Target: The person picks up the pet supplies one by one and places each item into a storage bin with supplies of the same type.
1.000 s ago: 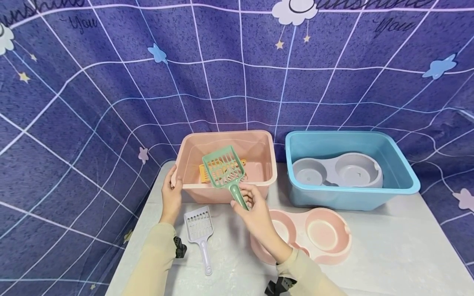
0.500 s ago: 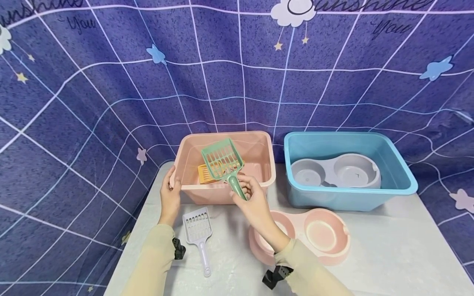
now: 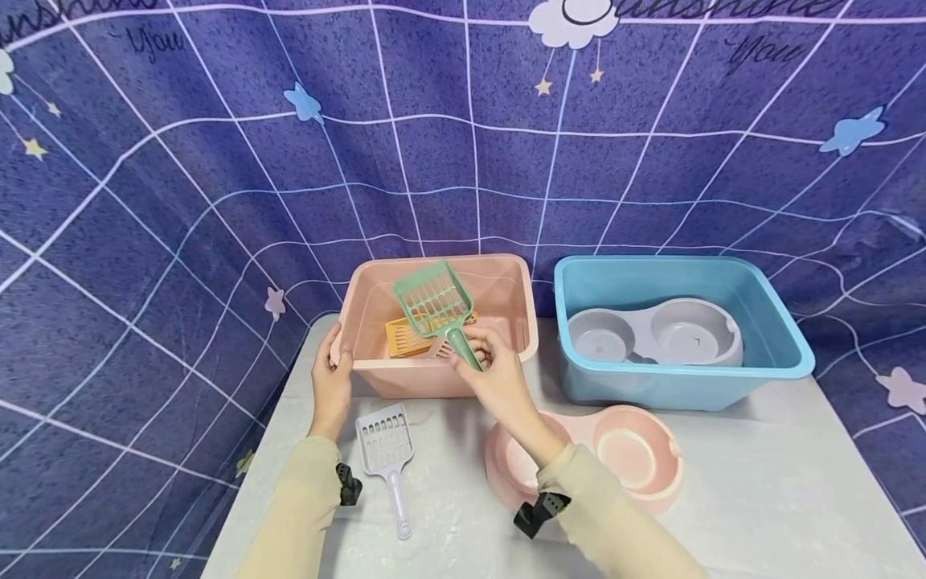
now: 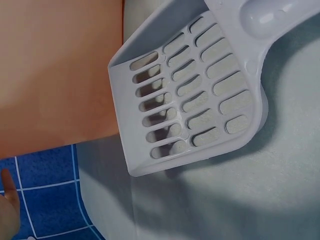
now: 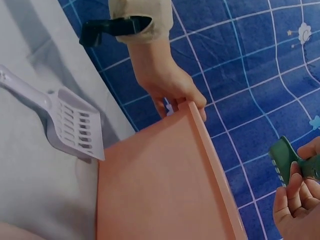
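My right hand grips the green litter scoop by its handle, its slotted head over the pink bin. In the right wrist view the green scoop shows at the right edge, fingers around the handle. My left hand holds the bin's left front corner; in the right wrist view this hand bends over the rim. Inside the bin lie a yellow scoop and a pale pink scoop, partly hidden by the green one. A lilac scoop lies on the table beside my left wrist.
To the right stands a blue bin with a grey double bowl inside. A pink double bowl sits on the table under my right forearm. Behind the bins hangs a purple-blue patterned cloth.
My right hand has carried the green scoop a little forward, farther over the pink bin, uncovering more of the pale pink scoop. My left hand keeps its place on the corner.
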Demonstrator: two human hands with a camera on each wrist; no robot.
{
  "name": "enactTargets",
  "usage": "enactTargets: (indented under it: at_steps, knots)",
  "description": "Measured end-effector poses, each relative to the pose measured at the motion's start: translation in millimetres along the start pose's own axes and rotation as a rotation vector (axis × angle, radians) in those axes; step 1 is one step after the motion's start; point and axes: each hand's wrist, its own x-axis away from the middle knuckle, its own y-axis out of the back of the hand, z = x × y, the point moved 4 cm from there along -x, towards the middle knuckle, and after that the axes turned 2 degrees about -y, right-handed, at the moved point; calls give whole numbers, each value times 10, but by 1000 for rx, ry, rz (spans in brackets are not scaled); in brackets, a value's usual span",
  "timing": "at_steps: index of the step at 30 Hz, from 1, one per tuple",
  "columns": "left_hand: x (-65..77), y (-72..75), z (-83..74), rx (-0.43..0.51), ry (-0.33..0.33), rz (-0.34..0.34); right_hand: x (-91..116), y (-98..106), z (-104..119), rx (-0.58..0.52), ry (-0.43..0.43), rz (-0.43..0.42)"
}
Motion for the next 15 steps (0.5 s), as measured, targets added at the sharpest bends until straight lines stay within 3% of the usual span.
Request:
enactTargets:
  at_steps: [15]
  knots:
    - [4, 0, -3, 7, 20, -1, -252, 69, -62, 79, 5, 23]
